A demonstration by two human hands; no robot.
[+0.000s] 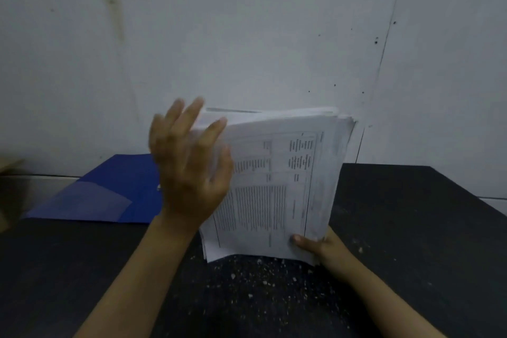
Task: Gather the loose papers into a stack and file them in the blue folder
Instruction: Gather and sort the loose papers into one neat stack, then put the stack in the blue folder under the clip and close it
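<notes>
A thick stack of printed papers (pixel 277 181) is held up tilted above the dark table, its top sheet showing tables of text. My right hand (pixel 318 248) grips the stack at its lower right corner, thumb on the top sheet. My left hand (pixel 189 162) is blurred, fingers spread, flat against the stack's left edge. The blue folder (pixel 109 192) lies open on the table to the left, a clear pocket on its inner face; my left hand hides its right part.
The dark table (pixel 411 228) has pale specks and crumbs near its front middle. A grey-white wall (pixel 247 35) stands close behind the table. A blurred brown object (pixel 11 189) sits at the far left edge.
</notes>
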